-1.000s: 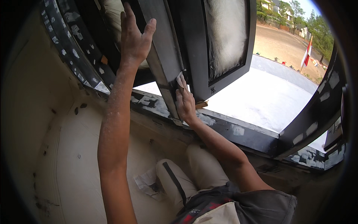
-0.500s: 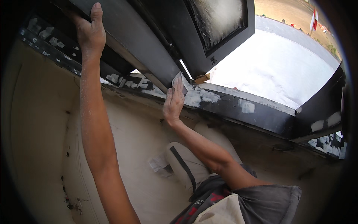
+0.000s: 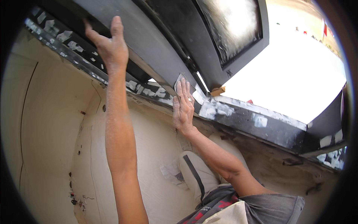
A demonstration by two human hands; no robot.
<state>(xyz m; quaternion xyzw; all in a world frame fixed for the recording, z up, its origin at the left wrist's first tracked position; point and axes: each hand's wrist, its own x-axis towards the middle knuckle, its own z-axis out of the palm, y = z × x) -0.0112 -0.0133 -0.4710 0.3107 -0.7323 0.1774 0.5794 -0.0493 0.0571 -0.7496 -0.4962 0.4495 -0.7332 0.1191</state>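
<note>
My right hand (image 3: 183, 110) lies with its fingers stretched out over a small grey sheet (image 3: 179, 81) that looks like sandpaper. It presses the sheet against the lower end of a dark grey post (image 3: 149, 48), just above the sill. Farther up that post, my left hand (image 3: 115, 52) has its thumb on the broad face and its fingers around the edge; the fingertips are lost in shadow. Pale dust coats both hands. The dark sill (image 3: 253, 123) carries white filler patches (image 3: 216, 109) close to the right hand.
Right of the post a dark sash (image 3: 231, 56) with a cloudy pane stands open. A small brown wood block (image 3: 217, 91) sits at its lower corner. Below are a beige dusty floor (image 3: 156, 194), my bent knee (image 3: 195, 175) and scattered debris (image 3: 74, 201).
The view has shifted, so the scene lies lower and farther right. My right hand has slid the sheet a little up the post, away from the sill. My left hand keeps its place.
</note>
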